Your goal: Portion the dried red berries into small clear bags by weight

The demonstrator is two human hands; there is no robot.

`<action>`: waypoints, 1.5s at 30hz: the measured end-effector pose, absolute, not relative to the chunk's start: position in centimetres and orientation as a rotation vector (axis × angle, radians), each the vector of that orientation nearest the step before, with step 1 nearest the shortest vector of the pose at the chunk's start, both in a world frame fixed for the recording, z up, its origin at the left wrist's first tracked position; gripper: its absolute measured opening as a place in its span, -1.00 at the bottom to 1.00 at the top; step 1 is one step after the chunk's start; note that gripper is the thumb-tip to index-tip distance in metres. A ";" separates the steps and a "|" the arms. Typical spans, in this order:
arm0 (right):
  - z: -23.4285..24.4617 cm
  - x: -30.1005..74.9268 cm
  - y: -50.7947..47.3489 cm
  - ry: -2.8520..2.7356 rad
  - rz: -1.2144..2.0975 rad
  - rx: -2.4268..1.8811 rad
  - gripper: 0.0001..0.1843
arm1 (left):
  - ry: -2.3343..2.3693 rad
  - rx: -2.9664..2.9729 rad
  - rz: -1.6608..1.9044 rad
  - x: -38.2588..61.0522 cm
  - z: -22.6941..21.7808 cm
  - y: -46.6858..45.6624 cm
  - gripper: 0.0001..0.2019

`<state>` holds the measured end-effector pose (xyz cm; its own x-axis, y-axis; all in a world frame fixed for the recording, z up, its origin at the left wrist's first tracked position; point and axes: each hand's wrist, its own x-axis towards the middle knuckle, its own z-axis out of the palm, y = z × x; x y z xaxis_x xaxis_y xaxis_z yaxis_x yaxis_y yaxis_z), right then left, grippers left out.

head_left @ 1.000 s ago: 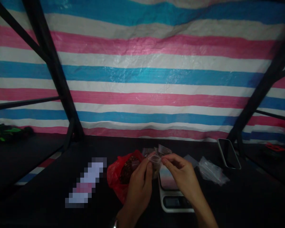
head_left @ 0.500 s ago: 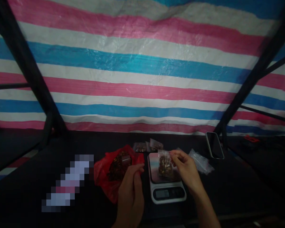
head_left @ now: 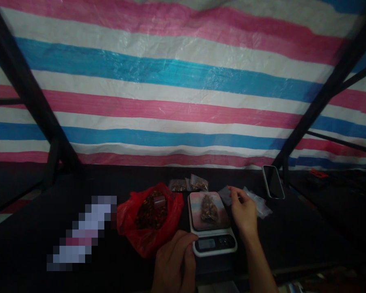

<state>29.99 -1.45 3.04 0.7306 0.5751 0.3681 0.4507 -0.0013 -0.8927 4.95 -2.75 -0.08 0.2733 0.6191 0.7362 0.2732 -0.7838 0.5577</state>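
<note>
A clear plastic bag filled with brown, dried-looking pieces (head_left: 209, 209) rests on the metal plate of a white digital kitchen scale (head_left: 198, 246). My left hand (head_left: 177, 258) is by the scale's front left corner, fingers loosely bent and slightly apart, with nothing visible in them. Just right of the scale is my right hand (head_left: 244, 209), its thumb and forefinger apart beside flat clear plastic bags (head_left: 259, 203). A red plastic bag (head_left: 173, 215) lies open left of the scale, holding loose brown pieces (head_left: 149, 213) and a small clear plastic scoop or cup (head_left: 159, 201).
Behind the scale lie small filled bags (head_left: 199, 183). A phone (head_left: 273, 182) leans at the back right near a black frame post (head_left: 295, 134). A blurred-out pale object (head_left: 83, 232) lies on the dark table at left. Striped sheeting (head_left: 171, 106) hangs behind.
My right hand has let go of the filled bag, leaving it on the scale, and moved right. My left hand has drawn back from the red bag toward the scale's front corner.
</note>
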 end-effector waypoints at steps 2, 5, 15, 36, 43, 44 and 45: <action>2.8 29.8 -1.1 -0.895 0.148 -1.581 -0.46 | 0.780 2.240 1.524 5.4 -0.2 -3.0 -0.66; 2.7 29.6 -0.8 -0.941 0.175 -1.552 -0.45 | 0.825 2.207 1.559 6.2 -0.5 -3.6 -0.63; 3.0 29.9 -1.4 -0.960 0.198 -1.541 -0.48 | 0.727 2.225 1.600 6.6 0.2 -3.9 -0.67; 2.2 30.7 -0.9 -1.142 0.172 -1.583 -0.49 | 1.019 1.785 1.536 7.6 1.5 -3.8 -0.53; 1.4 30.2 -0.2 -1.278 0.047 -1.758 -0.64 | 1.016 1.784 1.542 7.6 1.4 -3.4 -0.52; 1.4 30.2 -0.1 -1.281 0.041 -1.773 -0.66 | 1.007 1.792 1.549 7.5 1.2 -3.3 -0.53; 1.5 30.1 0.0 -1.278 0.042 -1.775 -0.67 | 0.993 1.805 1.550 7.3 1.1 -3.1 -0.55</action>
<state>30.11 0.02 1.50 0.4609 0.7640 0.4515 0.7323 -0.0401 -0.6798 7.33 -3.09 1.08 0.0593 0.8190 0.5708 0.1766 -0.5714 0.8015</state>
